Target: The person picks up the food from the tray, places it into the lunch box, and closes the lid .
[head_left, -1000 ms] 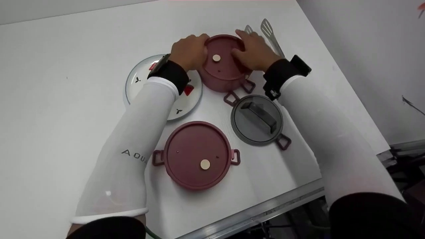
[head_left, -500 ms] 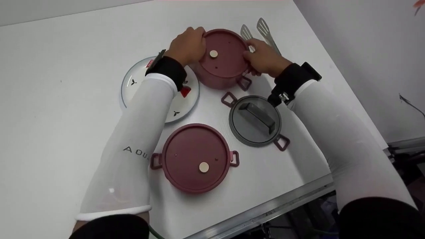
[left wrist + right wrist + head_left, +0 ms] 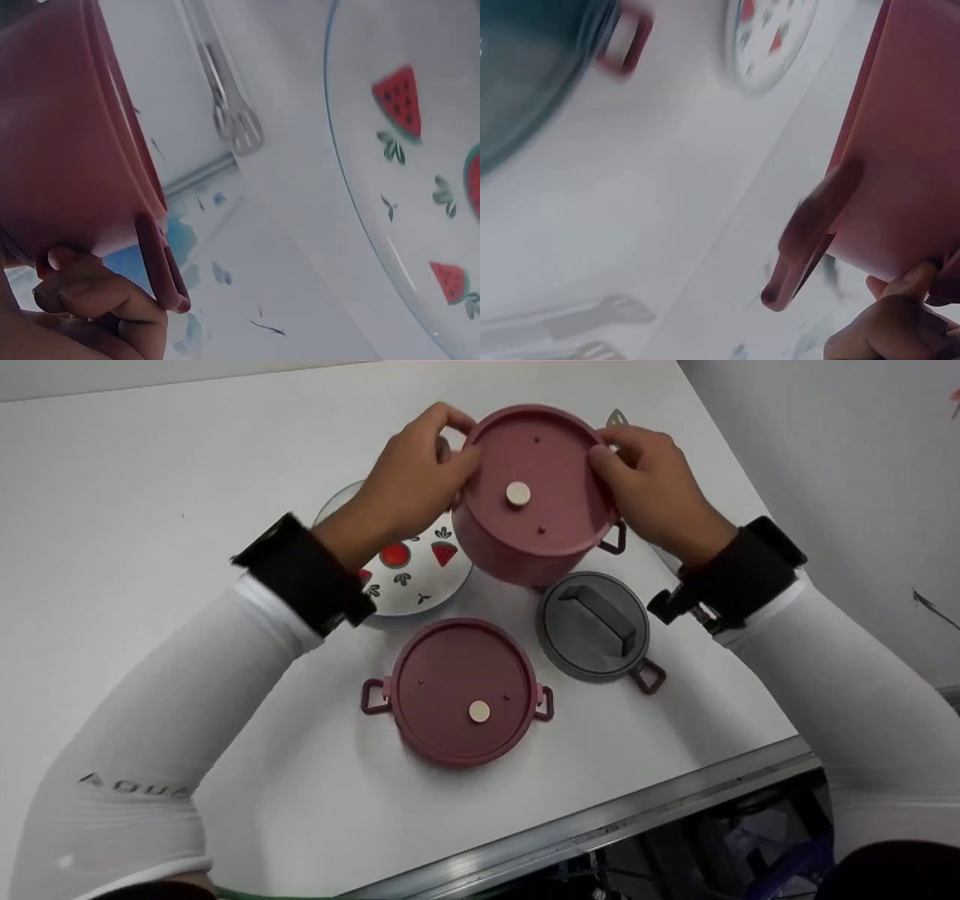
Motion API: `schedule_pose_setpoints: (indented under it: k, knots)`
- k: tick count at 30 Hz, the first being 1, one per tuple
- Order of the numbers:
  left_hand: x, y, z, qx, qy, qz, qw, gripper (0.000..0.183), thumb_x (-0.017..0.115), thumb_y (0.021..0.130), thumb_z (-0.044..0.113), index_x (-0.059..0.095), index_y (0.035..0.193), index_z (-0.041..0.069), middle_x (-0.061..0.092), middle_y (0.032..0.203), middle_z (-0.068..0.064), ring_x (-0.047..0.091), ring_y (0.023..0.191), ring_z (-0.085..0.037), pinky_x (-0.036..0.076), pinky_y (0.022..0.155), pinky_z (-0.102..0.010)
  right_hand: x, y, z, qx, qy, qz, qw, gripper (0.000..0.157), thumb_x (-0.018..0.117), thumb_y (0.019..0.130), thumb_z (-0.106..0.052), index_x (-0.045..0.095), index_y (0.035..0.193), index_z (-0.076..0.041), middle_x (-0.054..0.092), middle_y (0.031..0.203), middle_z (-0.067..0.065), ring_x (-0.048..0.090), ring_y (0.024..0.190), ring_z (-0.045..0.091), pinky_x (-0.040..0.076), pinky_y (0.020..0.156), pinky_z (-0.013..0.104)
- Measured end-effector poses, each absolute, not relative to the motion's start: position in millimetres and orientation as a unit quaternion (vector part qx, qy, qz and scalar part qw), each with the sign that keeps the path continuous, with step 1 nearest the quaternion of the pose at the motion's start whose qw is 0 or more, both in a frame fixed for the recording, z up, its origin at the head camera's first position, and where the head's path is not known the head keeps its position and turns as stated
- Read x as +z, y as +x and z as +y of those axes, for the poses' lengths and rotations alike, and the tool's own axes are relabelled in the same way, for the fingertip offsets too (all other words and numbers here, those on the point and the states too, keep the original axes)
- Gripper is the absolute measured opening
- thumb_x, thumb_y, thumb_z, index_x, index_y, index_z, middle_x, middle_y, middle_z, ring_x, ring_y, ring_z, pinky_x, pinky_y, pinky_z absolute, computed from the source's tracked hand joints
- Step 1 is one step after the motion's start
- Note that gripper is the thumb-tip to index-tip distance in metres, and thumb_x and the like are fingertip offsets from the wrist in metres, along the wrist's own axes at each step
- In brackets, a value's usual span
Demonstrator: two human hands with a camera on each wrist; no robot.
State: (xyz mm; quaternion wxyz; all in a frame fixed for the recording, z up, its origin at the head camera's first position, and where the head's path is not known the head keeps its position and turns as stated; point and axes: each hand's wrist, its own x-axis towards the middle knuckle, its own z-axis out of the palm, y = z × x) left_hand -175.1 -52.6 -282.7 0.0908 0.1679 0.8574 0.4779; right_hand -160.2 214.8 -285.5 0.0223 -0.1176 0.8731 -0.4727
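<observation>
A dark red pot (image 3: 517,559) with a flat red lid and a cream knob (image 3: 518,494) is held up off the table between both hands. My left hand (image 3: 416,472) grips its left rim, thumb on the lid edge. On the opposite rim, my right hand (image 3: 660,487) holds on with the thumb over the lid. The left wrist view shows curled fingers (image 3: 97,300) under the pot beside a loop handle (image 3: 159,262). Fingers (image 3: 900,322) also curl at the pot's base in the right wrist view.
Closest to the table's front edge is a second red pot (image 3: 457,742). A grey lidded pot (image 3: 562,634) with red handles stands right of it. A fruit-patterned plate (image 3: 420,577) lies behind the left wrist. Slotted metal utensils (image 3: 238,127) lie at the back right.
The red pot has risen off the table and come closer to the camera, its lid tilting toward me. Both hands moved up with it; the right hand shifted its hold along the rim.
</observation>
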Motion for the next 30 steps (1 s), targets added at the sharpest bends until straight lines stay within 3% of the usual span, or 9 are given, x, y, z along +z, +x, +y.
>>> schedule_pose_setpoints:
  k: [3, 10, 17, 23, 30]
  knots:
    - [-280.4, -144.4, -67.4, 0.523, 0.173, 0.826, 0.123, 0.037, 0.052, 0.100, 0.032, 0.050, 0.135, 0.020, 0.055, 0.076, -0.004, 0.060, 0.068, -0.018, 0.050, 0.060, -0.024, -283.8, -137.4, 211.3, -0.470, -0.172, 0.865, 0.031, 0.034, 0.045, 0.107, -0.023, 0.064, 0.128, -0.005, 0.067, 0.079, 0.000, 0.059, 0.058, 0.008, 0.047, 0.053, 0.019]
    - [-284.1, -103.6, -85.1, 0.562, 0.165, 0.797, 0.148, 0.039, 0.061, 0.095, 0.026, 0.052, 0.132, 0.017, 0.057, 0.068, -0.006, 0.062, 0.066, -0.020, 0.055, 0.063, -0.030, -284.6, -106.5, 202.0, -0.462, -0.197, 0.863, 0.057, 0.032, 0.047, 0.106, -0.023, 0.067, 0.126, -0.008, 0.069, 0.081, 0.002, 0.064, 0.063, 0.009, 0.051, 0.057, 0.019]
    - [-300.7, -92.6, -86.5, 0.550, 0.167, 0.804, 0.152, 0.042, 0.061, 0.095, 0.028, 0.050, 0.134, 0.019, 0.055, 0.064, -0.006, 0.063, 0.065, -0.024, 0.051, 0.058, -0.029, -300.1, -100.7, 202.7, -0.447, -0.195, 0.870, 0.068, 0.032, 0.047, 0.106, -0.025, 0.067, 0.127, -0.011, 0.070, 0.089, 0.005, 0.064, 0.069, 0.011, 0.052, 0.061, 0.020]
    - [-316.1, -88.2, -86.3, 0.526, 0.177, 0.816, 0.163, 0.041, 0.058, 0.097, 0.030, 0.048, 0.136, 0.022, 0.054, 0.063, -0.003, 0.055, 0.060, -0.017, 0.045, 0.058, -0.027, -312.7, -95.1, 202.9, -0.413, -0.194, 0.889, 0.051, 0.031, 0.049, 0.106, -0.029, 0.068, 0.127, -0.017, 0.071, 0.096, 0.002, 0.061, 0.080, 0.010, 0.049, 0.069, 0.019]
    - [-331.4, -84.5, -89.2, 0.449, 0.222, 0.858, 0.115, 0.041, 0.055, 0.098, 0.033, 0.049, 0.137, 0.023, 0.052, 0.065, -0.001, 0.051, 0.058, -0.016, 0.040, 0.056, -0.029, -311.9, -80.0, 196.3, -0.405, -0.205, 0.890, 0.044, 0.029, 0.051, 0.105, -0.023, 0.069, 0.127, -0.016, 0.070, 0.085, 0.003, 0.058, 0.071, 0.011, 0.047, 0.063, 0.019]
